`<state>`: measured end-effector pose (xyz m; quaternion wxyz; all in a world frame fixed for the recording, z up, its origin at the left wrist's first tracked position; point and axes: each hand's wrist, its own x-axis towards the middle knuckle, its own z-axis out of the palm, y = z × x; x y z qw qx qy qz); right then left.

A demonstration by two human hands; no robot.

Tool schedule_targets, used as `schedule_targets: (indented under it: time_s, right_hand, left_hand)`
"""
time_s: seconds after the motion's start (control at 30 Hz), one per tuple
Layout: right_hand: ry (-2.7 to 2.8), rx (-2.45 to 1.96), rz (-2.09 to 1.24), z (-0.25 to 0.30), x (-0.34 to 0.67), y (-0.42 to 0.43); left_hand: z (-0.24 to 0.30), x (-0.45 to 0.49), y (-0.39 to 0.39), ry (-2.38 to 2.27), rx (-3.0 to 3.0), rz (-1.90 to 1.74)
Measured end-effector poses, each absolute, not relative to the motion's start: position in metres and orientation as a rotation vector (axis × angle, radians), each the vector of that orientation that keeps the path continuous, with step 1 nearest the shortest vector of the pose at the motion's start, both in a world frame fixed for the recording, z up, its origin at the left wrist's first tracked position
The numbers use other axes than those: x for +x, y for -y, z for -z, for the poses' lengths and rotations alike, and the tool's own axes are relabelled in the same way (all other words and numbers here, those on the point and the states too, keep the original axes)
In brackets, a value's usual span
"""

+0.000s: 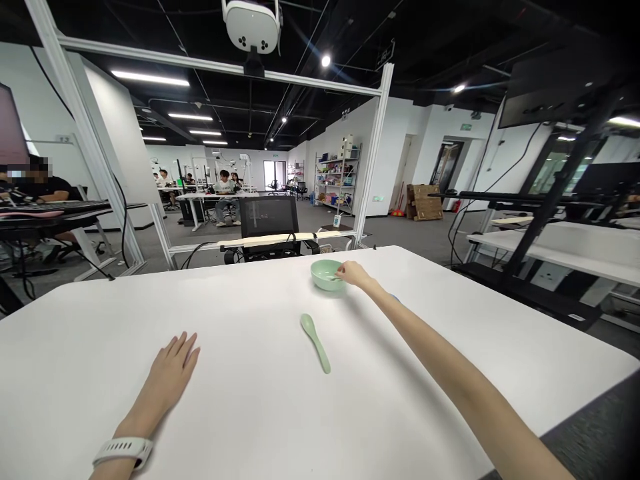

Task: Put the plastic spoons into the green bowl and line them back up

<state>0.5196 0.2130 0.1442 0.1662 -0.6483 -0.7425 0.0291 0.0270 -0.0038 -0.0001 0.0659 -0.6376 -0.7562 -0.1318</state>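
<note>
A light green bowl (326, 283) stands upright near the far edge of the white table (240, 400). My right hand (354, 273) reaches out to its right side, fingers pinched together at the rim. A small pale shape shows inside the bowl by the fingertips, too small to name. Closer to me lies a green spoon (315, 343), its head pointing away and its handle toward me; neither hand touches it. My left hand (173, 365) rests flat on the table at the left, fingers stretched out, holding nothing. A white watch strap circles the left wrist.
Behind my right forearm peeks a bit of a blue thing (395, 297), mostly hidden. A metal frame (373, 147) rises past the table's far edge, with a black office chair (269, 217) beyond it. Other people sit at desks farther off.
</note>
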Motion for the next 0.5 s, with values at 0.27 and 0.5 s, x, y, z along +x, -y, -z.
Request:
schedule_targets:
  time_s: [0.27,0.5]
  right_hand:
    - [2.096,-1.776,-0.135,-0.149,0.513,-0.209]
    - [1.935,-1.601,-0.103,-0.111,0.560,-0.121]
  left_hand:
    - [-0.004,0.029,0.006,2.278,-1.943,0.402]
    - [-0.006,0.032,0.008,2.276,-1.947,0.434]
